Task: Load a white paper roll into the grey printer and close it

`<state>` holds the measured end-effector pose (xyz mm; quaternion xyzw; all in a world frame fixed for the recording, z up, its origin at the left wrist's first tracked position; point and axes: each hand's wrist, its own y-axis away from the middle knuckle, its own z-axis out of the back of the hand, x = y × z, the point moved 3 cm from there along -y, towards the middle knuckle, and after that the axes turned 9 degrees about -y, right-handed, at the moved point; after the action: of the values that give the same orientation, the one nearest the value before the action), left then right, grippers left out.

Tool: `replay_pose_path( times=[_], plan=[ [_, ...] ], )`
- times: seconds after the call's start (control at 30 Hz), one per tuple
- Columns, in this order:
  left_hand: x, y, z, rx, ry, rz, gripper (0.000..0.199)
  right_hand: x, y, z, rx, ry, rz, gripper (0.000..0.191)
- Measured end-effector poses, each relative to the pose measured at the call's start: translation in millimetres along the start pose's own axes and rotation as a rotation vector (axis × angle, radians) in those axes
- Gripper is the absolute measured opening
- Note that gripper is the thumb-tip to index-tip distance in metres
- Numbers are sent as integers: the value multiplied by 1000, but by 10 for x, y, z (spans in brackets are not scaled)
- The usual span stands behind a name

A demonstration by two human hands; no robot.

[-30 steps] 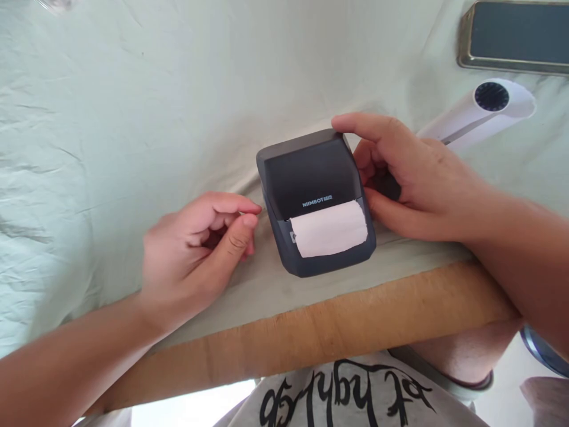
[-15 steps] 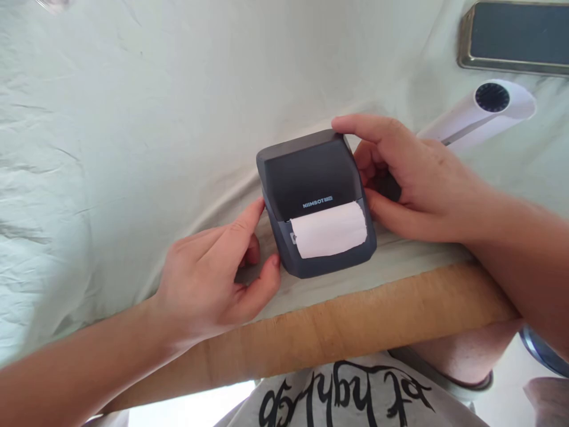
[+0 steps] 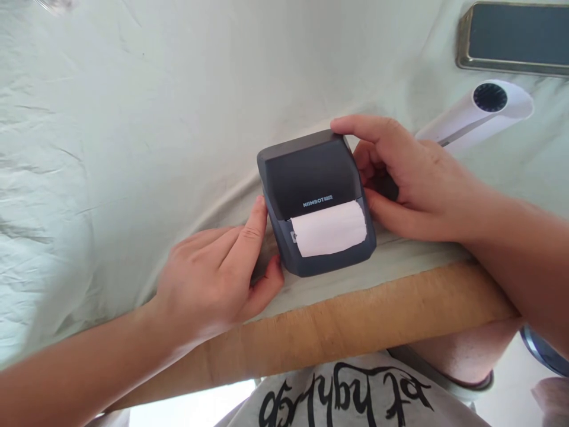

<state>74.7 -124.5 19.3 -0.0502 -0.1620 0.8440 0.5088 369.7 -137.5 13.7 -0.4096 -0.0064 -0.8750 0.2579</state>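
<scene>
A dark label printer (image 3: pixel 315 178) marked NIIMBOT sits tilted slightly on the pale cloth, between my two hands. A strip of white paper (image 3: pixel 331 228) with a torn-looking edge sticks out of its slot. My left hand (image 3: pixel 213 267) presses the printer's left side with index finger and thumb, its other fingers tucked below. My right hand (image 3: pixel 413 172) grips the right side. Its index fingertip rests on the far right corner, and its thumb lies along the near right side. Part of the right hand's curled fingers is hidden.
To the right lies a white tube-like object (image 3: pixel 475 121) with a dark round end. A dark, flat phone-like object (image 3: pixel 520 35) lies at the top right. The pale cloth (image 3: pixel 155 118) has creases. A wooden table edge (image 3: pixel 333 320) runs in front of my lap.
My left index finger has straightened and slid slightly up along the printer's left side, and the left hand has rolled a little. The printer and right hand have hardly moved.
</scene>
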Motion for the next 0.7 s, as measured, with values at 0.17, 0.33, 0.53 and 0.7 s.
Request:
replay_pose_path(
  times=[0.17, 0.33, 0.53, 0.7],
  plan=[
    [-16, 11, -1, 17, -45, -29, 51, -32, 22, -15, 30, 8, 0, 75],
    [-34, -4, 17, 71, -32, -1, 51, -52, 21, -68, 26, -80, -5, 87],
    [31, 30, -38, 153, 75, 108, 62, -92, 21, -87, 46, -204, -77, 106],
    [65, -4, -36, 169, 167, 205, 58, -129, 44, -93, 39, -223, -54, 110]
  ],
)
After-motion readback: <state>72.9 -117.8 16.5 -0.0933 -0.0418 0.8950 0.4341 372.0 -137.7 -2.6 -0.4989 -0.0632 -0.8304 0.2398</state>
